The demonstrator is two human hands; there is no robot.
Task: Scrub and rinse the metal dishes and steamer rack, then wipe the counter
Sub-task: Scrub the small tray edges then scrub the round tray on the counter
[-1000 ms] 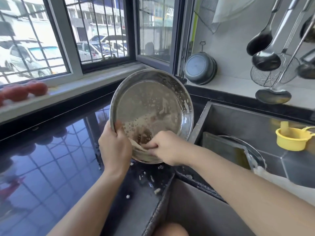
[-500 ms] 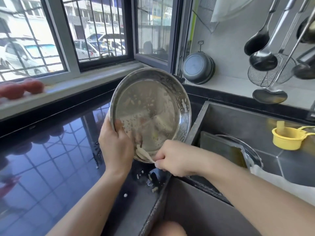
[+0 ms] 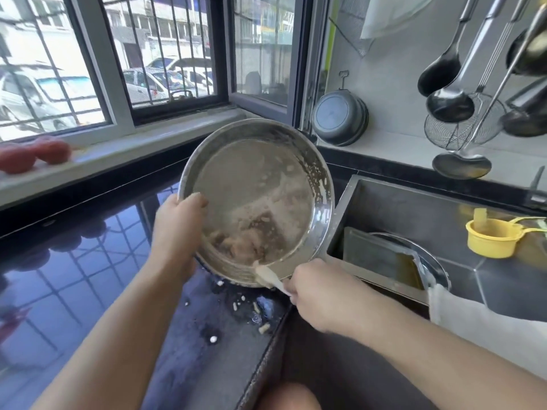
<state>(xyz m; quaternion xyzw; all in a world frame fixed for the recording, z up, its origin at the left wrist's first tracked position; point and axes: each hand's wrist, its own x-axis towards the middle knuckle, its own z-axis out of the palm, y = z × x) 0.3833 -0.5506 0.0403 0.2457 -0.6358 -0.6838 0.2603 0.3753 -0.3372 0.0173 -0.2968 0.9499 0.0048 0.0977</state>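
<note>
A round metal dish (image 3: 260, 184), smeared with foam and brown residue, stands tilted on its lower rim on the black counter (image 3: 74, 276) beside the sink. My left hand (image 3: 177, 229) grips its left rim, thumb inside. My right hand (image 3: 319, 294) pinches a pale scrubbing cloth (image 3: 268, 276) that touches the dish's lower rim. In the sink (image 3: 414, 208) lie a rectangular metal tray (image 3: 381, 258) and, partly under it, another round metal dish (image 3: 435, 261). No steamer rack is visible.
Foam flecks and crumbs (image 3: 254, 312) dot the counter under the dish. A yellow cup (image 3: 491, 238) sits in the sink's far right. Ladles and a wire skimmer (image 3: 461, 125) hang on the wall, a dark pan (image 3: 340, 116) below the window. Red tomatoes (image 3: 35, 153) rest on the sill.
My right hand has drawn the cloth down from the dish's inside to its lower rim and moved right. The left hand keeps its grip; the dish stays tilted.
</note>
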